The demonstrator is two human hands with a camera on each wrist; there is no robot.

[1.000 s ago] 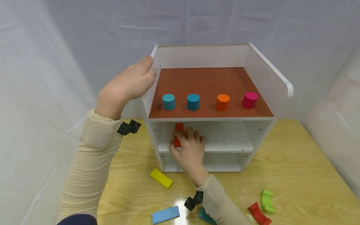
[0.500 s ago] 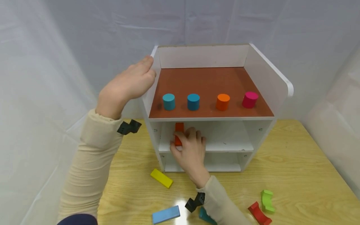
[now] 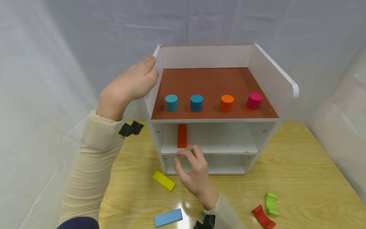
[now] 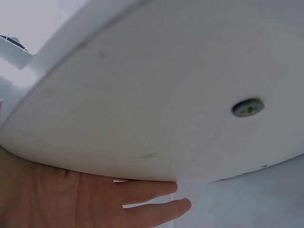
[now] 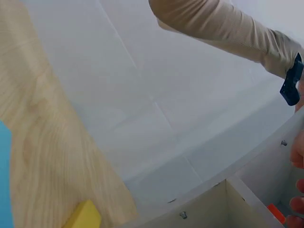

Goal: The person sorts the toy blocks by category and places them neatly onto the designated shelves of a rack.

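Your left hand (image 3: 128,87) lies flat against the shelf's (image 3: 281,79) left wall; your right hand (image 3: 193,173), loosely curled and empty, hovers just before the orange block (image 3: 181,135) standing on the middle board. A careless knuckle could topple it. Only the left wrist view shows a screw (image 4: 247,108).

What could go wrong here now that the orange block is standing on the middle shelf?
The orange block stands upright on its narrow end near the shelf's front edge, and the right hand is close below it; a brush of the fingers could tip it off. The left hand rests on the side wall of the shelf unit; a push there might jolt the four cylinders, such as the pink one, which sit near the top shelf's front edge.
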